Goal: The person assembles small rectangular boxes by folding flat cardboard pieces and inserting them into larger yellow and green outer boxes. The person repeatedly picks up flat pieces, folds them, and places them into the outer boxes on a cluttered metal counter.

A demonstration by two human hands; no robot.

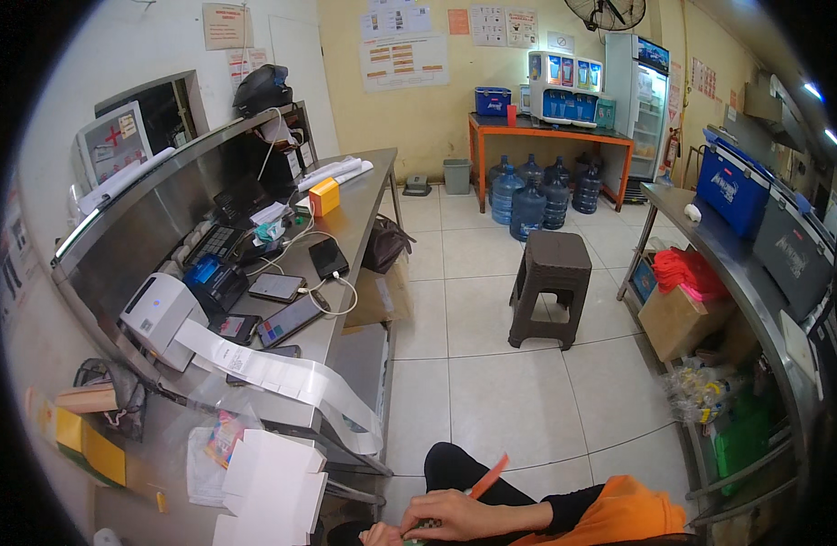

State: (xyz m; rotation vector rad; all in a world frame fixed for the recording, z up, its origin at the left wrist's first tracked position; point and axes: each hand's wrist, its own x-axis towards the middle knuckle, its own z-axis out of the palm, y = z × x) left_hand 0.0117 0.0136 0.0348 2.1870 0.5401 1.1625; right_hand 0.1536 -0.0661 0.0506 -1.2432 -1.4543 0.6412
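At the lower edge, my right hand (450, 514) reaches in from the right with its fingers bent together over my lap. Beside it, partly cut off by the picture's edge, is my left hand (380, 535), its fingers closed. Between the fingers a bit of a small green and dark patterned thing (426, 525) shows, mostly covered. A flat orange-red strip (489, 476) sticks up behind my right hand; whether a hand holds it I cannot tell. Left of my hands lies an unfolded white cardboard box (273, 487).
A white label printer (163, 318) feeds a long paper strip (282, 373) over the steel counter, near several phones (291, 320). A brown plastic stool (552, 287) stands ahead, before large water bottles (528, 207). On the right steel table (710, 255) sits a blue cooler (732, 187).
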